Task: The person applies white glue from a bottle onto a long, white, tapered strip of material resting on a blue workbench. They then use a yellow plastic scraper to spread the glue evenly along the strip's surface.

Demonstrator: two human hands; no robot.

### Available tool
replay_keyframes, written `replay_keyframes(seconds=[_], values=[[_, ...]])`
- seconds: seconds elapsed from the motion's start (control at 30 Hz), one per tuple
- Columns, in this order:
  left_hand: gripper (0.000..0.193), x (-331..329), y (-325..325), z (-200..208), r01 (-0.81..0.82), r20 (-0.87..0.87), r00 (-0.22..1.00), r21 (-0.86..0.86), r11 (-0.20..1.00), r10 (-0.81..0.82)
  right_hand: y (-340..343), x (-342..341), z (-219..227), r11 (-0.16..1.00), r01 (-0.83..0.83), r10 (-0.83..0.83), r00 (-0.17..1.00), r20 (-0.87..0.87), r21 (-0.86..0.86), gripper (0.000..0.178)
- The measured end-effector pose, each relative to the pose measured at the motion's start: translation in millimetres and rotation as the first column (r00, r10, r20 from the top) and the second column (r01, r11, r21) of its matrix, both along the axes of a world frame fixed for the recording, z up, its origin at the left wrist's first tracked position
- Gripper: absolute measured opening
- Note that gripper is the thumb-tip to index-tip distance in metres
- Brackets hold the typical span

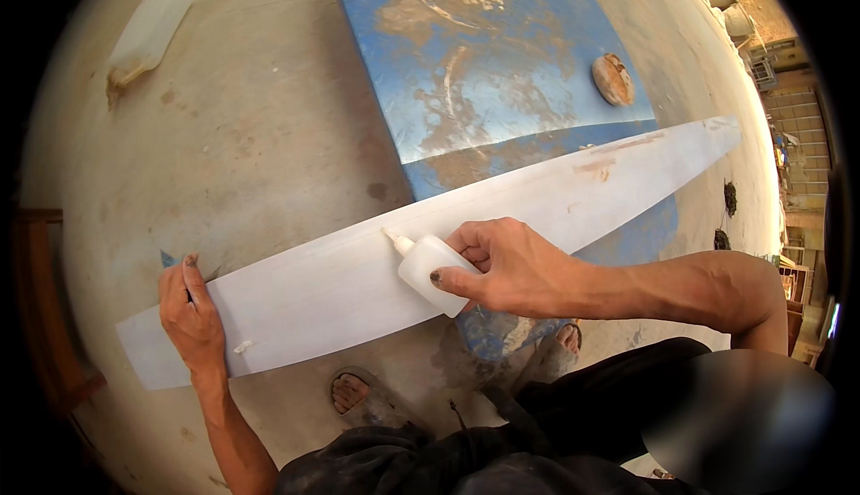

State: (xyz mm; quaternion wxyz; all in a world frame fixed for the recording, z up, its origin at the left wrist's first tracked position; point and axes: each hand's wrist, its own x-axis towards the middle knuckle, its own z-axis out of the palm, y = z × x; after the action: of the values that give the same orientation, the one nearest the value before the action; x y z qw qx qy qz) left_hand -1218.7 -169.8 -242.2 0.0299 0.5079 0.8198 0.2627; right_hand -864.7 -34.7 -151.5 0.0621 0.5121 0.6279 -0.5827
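A long, pale white board (305, 289) with tapering ends stretches across the view, rising toward the far right. My right hand (515, 266) is closed round a white squeeze bottle (425, 269) above the board's middle. The bottle tilts so that its narrow nozzle points at the far long edge, where a small yellowish spot shows. Near the board's left end, my left hand (193, 320) rests over the surface with its fingers pinched. A thin piece with a blue corner (167, 259) sticks out from those fingers; the rest of it is hidden.
Beneath the board's right half stands a blue, stained worktop (502, 74), with a brown roundish lump (613, 79) near its right edge. A translucent plastic container (150, 34) lies on the floor at far left. My sandalled feet are below the board. Brown wooden frame (55, 307) at the left rim.
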Motion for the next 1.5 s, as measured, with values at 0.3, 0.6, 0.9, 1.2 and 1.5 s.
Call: replay_keyframes(seconds=[0.3,0.6,0.9,1.2,1.5], values=[[0.028,-1.3,-0.1,-2.7,0.028,-0.019,0.999,0.045,0.999,-0.027,5.8,9.7,6.6,0.995,0.012,-0.007,0.999,0.051,-0.097,0.045],[0.028,-5.4,-1.2,-7.0,0.028,-0.026,0.999,0.031,0.999,-0.027,7.4,22.2,11.4,0.994,0.051,-0.044,0.997,0.071,-0.102,0.046],[0.030,-6.2,-2.9,-5.8,0.008,0.008,1.000,-0.004,1.000,-0.008,7.1,33.2,15.1,0.991,0.093,-0.087,0.994,0.063,-0.095,0.047],[0.032,-9.2,-3.3,-9.0,0.028,-0.027,0.999,0.004,1.000,-0.028,2.4,48.7,6.8,0.986,0.163,-0.163,0.986,-0.015,-0.025,0.047],[0.031,-12.8,-4.2,-12.0,0.029,-0.026,0.999,0.000,1.000,-0.029,0.3,61.7,4.6,0.975,0.221,-0.222,0.974,-0.039,-0.036,0.050]])
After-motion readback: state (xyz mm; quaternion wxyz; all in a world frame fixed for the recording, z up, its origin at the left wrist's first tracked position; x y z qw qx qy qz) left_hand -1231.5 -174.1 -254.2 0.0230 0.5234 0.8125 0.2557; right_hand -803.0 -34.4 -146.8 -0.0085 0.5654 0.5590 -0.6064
